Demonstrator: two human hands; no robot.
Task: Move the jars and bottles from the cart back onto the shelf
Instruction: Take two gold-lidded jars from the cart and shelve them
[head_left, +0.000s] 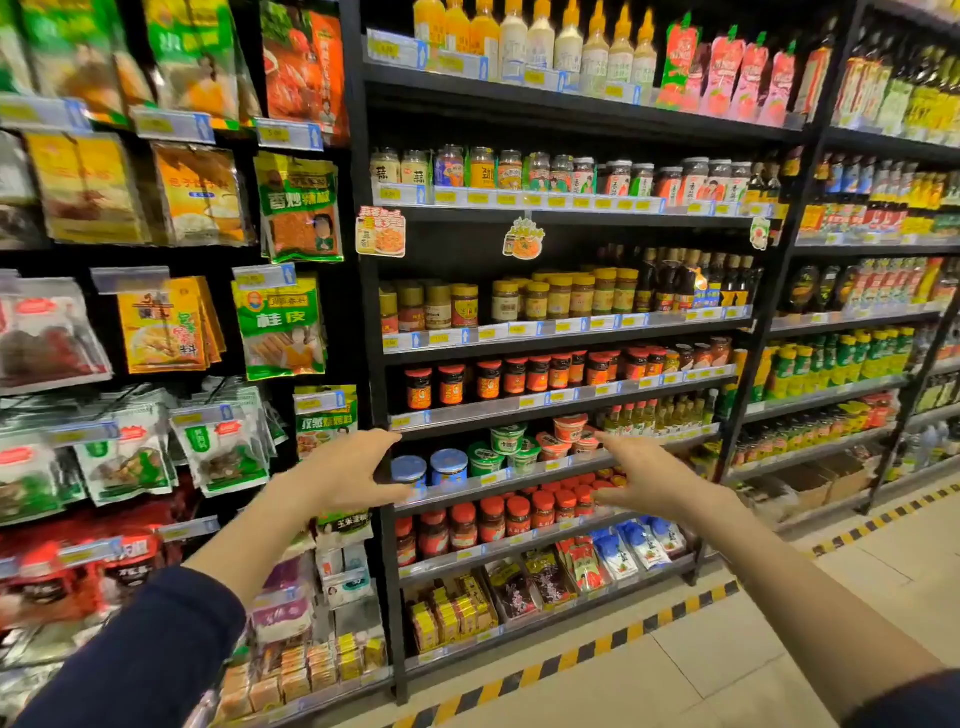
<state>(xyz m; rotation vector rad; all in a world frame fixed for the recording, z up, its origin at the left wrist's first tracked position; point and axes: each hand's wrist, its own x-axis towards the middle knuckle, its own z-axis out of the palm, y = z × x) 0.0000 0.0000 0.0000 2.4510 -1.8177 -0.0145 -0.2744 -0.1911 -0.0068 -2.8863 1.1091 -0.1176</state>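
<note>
Both hands reach empty toward the shelf, left hand and right hand each with grip apart, near blue-lidded jars. A green packet reads 桂皮.

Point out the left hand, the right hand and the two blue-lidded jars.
Left hand (347, 470): head view, on the back of the hand.
Right hand (655, 475): head view, on the back of the hand.
Blue-lidded jars (449, 464): head view, on the lid of the right jar.
</note>
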